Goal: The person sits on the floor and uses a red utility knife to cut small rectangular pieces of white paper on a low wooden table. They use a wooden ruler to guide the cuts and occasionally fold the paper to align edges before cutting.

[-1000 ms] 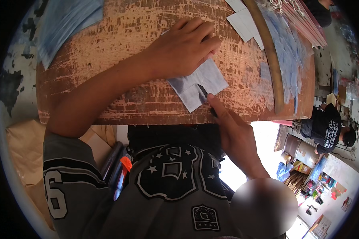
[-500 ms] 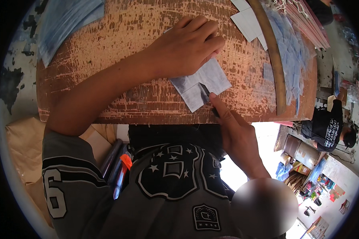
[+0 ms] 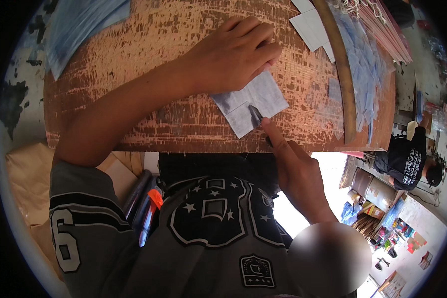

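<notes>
Free lane over tabletop [image 3: 305,82] between left hand [image 3: 241,54] and brown strip [image 3: 341,74], both obstacles

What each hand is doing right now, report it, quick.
Left hand: curled over the gray sheeting; whether it grips anything cannot be told.
Right hand: closed, holding a knife, blade at the sheeting.

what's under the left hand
The left hand lies over a pale grey sheet, whose nearer part shows on the scratched tabletop. Whatever is directly beneath the hand is covered, so the sheet's full outline can't be seen.
</notes>
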The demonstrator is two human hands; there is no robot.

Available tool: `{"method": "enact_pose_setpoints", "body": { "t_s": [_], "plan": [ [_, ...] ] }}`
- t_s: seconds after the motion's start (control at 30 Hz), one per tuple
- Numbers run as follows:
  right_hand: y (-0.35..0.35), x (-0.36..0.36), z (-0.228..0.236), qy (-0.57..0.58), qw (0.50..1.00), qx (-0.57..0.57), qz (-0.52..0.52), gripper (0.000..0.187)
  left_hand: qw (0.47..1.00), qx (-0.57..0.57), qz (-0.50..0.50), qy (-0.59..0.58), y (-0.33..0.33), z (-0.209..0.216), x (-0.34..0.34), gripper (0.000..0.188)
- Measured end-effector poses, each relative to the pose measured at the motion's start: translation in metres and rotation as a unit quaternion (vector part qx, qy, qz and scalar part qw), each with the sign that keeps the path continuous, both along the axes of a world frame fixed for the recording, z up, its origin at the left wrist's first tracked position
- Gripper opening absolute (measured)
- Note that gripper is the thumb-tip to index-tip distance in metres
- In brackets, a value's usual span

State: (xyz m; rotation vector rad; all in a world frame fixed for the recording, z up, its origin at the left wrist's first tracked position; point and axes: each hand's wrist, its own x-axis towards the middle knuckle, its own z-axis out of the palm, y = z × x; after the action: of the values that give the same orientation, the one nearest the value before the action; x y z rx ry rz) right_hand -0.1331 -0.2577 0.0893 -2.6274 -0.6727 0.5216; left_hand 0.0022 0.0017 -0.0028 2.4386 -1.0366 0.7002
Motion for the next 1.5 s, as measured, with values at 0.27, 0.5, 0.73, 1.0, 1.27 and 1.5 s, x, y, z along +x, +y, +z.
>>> {"method": "enact_pose_setpoints", "body": {
  "t_s": [0.27, 0.5, 0.73, 1.0, 1.27, 1.5],
  "plan": [
    [-0.008, -0.008, -0.002, -0.018, 0.998, 0.060, 0.001, 0.073, 1.000, 0.016, 0.004, 0.004, 0.000, -0.001, 0.000, 0.015],
    [-0.016, -0.016, -0.005, -0.023, 0.998, 0.053, 0.008, 0.076, 1.000, 0.000, -0.008, 0.021, 0.000, 0.001, -0.001, 0.012],
    [-0.021, -0.024, -0.003, -0.033, 0.999, 0.012, 0.013, 0.089, 0.999, 0.016, -0.004, 0.032, 0.001, 0.005, -0.002, 0.011],
    [-0.025, -0.026, -0.005, -0.040, 0.999, 0.013, 0.017, 0.091, 1.000, 0.016, -0.005, 0.023, 0.001, 0.003, -0.001, 0.012],
    [-0.021, -0.018, 0.006, -0.016, 0.996, 0.083, -0.039, 0.069, 1.000, 0.025, 0.003, 0.011, 0.000, -0.001, -0.001, 0.012],
    [-0.003, -0.004, -0.018, -0.044, 0.996, 0.075, -0.018, 0.068, 0.999, 0.035, 0.003, 0.015, 0.000, 0.003, -0.002, 0.011]
  ]
}}
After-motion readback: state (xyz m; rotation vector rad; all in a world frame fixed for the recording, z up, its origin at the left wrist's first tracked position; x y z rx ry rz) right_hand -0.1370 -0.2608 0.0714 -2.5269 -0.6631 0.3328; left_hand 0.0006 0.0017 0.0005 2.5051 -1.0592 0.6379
